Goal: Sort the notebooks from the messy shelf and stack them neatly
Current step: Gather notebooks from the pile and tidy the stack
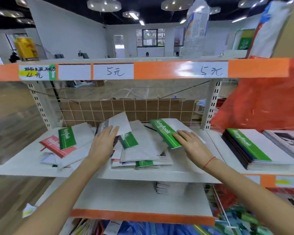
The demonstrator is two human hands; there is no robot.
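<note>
**Both hands on the loose notebook pile**

The messy pile (143,150) of notebooks lies on the white shelf (159,173), which serves as landmark. At the pile's left edge the left hand (103,143) rests flat with straight fingers on a grey-spined notebook (115,124). On the pile's right, the right hand (192,143) lies open on a green notebook (165,133). Right of the pile sits a neat stack (255,150).
</note>
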